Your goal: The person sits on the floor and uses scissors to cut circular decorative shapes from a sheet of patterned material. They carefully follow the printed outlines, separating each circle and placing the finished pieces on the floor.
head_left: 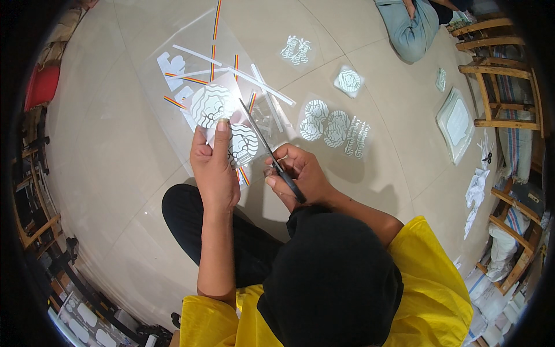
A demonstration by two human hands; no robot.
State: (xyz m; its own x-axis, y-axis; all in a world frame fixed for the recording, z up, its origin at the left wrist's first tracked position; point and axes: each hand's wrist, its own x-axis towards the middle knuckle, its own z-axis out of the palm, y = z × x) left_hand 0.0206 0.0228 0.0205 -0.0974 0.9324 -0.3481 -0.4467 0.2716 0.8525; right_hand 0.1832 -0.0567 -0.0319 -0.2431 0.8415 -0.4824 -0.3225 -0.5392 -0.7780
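My left hand (215,165) pinches a transfer sheet with two round, wavy-patterned white decals (211,105), thumb on top and fingers beneath. The scissors (260,132) are in my right hand (306,176), their dark handles within its fingers and the long blades pointing up and left, close to the sheet's right edge. Whether the blades touch the sheet cannot be made out. Under and beyond the sheet lies a large clear plastic sheet (193,37), strewn with white strips (196,55) and rainbow-striped strips (217,20).
On the tiled floor to the right lie a sheet of round decals (336,128), a small stack of round ones (348,81) and a lettered piece (296,50). Stacked clear sheets (455,126) lie beside wooden racks (503,72). Another person's knee (410,34) shows at top right.
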